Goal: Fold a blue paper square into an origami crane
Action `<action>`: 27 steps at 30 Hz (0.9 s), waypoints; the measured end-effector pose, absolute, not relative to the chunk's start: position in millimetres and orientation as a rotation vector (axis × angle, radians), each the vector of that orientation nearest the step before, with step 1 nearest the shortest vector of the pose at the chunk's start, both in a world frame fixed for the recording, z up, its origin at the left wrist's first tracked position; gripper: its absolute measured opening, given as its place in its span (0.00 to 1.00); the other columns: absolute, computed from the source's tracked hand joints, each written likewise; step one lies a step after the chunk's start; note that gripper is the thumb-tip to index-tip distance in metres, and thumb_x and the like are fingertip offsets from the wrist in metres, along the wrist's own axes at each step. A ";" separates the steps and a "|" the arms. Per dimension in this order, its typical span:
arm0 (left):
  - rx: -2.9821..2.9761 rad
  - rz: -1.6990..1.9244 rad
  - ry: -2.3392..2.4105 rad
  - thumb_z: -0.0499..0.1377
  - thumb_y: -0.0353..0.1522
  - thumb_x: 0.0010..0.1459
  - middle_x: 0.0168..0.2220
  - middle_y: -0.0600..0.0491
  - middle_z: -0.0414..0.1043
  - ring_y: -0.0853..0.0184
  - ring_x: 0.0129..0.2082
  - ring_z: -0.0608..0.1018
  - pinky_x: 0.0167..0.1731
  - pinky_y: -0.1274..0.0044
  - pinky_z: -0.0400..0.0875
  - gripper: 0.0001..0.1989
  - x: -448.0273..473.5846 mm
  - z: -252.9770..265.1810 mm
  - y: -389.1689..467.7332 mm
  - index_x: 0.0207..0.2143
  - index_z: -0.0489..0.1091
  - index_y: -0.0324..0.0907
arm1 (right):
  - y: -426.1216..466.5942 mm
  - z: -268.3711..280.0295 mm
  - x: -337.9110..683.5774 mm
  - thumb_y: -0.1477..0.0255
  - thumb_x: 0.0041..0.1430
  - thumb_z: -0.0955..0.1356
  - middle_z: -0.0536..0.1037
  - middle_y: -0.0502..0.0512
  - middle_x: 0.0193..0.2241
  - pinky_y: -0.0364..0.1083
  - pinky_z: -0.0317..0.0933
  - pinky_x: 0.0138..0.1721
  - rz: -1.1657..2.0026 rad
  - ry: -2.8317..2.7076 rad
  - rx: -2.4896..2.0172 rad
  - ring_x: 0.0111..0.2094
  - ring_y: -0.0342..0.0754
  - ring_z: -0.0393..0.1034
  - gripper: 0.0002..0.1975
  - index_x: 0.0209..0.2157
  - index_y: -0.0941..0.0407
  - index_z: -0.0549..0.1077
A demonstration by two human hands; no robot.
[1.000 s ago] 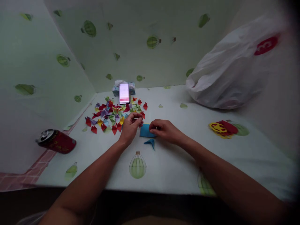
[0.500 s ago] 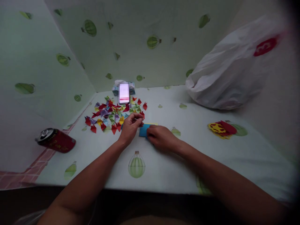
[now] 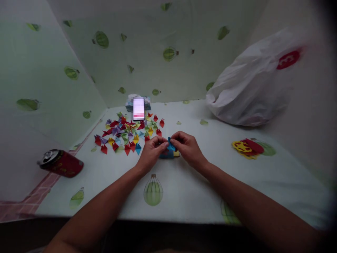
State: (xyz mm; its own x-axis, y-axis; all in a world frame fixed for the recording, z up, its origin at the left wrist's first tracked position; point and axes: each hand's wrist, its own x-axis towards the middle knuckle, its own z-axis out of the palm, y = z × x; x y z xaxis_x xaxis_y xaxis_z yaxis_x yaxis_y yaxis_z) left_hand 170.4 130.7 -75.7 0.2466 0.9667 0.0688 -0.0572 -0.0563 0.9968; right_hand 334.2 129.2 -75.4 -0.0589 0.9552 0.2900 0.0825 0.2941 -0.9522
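Observation:
A small piece of blue folded paper is raised between my two hands. My left hand pinches its left side with thumb and forefinger. The right side is gripped by my right hand, its fingers curled in and partly hiding the paper. Just under the hands, a low stack of blue and yellow paper lies on the white table cover. Left of and beyond my left hand spread several small folded paper figures in red, purple, yellow, green and blue.
A lit phone leans against a tissue box at the back. A red drink can lies tilted at the left. To the right are red and yellow paper cutouts and a large white plastic bag.
My right hand has come up off the paper stack, and the small blue paper now shows between both hands. The view has shifted slightly.

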 end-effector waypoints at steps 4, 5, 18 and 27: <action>1.320 1.105 0.954 0.66 0.39 0.53 0.29 0.56 0.73 0.72 0.25 0.75 0.30 0.78 0.71 0.13 170.0 -76.6 131.4 0.33 0.72 0.39 | 128.9 -77.8 332.8 0.68 0.54 0.70 0.72 0.49 0.23 0.43 0.61 0.27 0.993 -1.456 -1.002 0.25 0.42 0.65 0.07 0.28 0.57 0.72; 1.322 1.110 0.954 0.66 0.39 0.53 0.28 0.56 0.72 0.73 0.25 0.74 0.30 0.78 0.70 0.13 169.9 -76.7 131.8 0.32 0.72 0.39 | 128.8 -78.4 332.6 0.68 0.55 0.70 0.72 0.49 0.24 0.43 0.61 0.27 0.999 -1.457 -1.000 0.25 0.42 0.66 0.07 0.29 0.57 0.72; 1.384 1.140 0.971 0.67 0.37 0.52 0.26 0.57 0.70 0.73 0.26 0.73 0.27 0.80 0.69 0.12 170.3 -75.7 132.5 0.30 0.70 0.39 | 127.6 -80.2 330.5 0.70 0.55 0.70 0.73 0.48 0.24 0.44 0.63 0.28 0.982 -1.446 -0.997 0.25 0.43 0.67 0.05 0.29 0.56 0.71; 1.231 1.211 0.941 0.67 0.34 0.50 0.28 0.59 0.69 0.73 0.23 0.75 0.25 0.79 0.71 0.13 167.8 -70.0 134.3 0.33 0.67 0.41 | 126.0 -75.4 329.7 0.73 0.52 0.71 0.72 0.47 0.29 0.45 0.65 0.34 1.300 -1.348 -0.777 0.29 0.42 0.70 0.07 0.33 0.55 0.70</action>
State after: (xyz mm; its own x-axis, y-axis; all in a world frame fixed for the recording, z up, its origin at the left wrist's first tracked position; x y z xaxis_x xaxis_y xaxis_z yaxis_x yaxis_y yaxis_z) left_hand 167.8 134.3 -70.0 0.1574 0.9833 0.0919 -0.1531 -0.0676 0.9859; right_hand 329.7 126.0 -75.4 -0.2289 0.9426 0.2430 -0.2086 0.1963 -0.9581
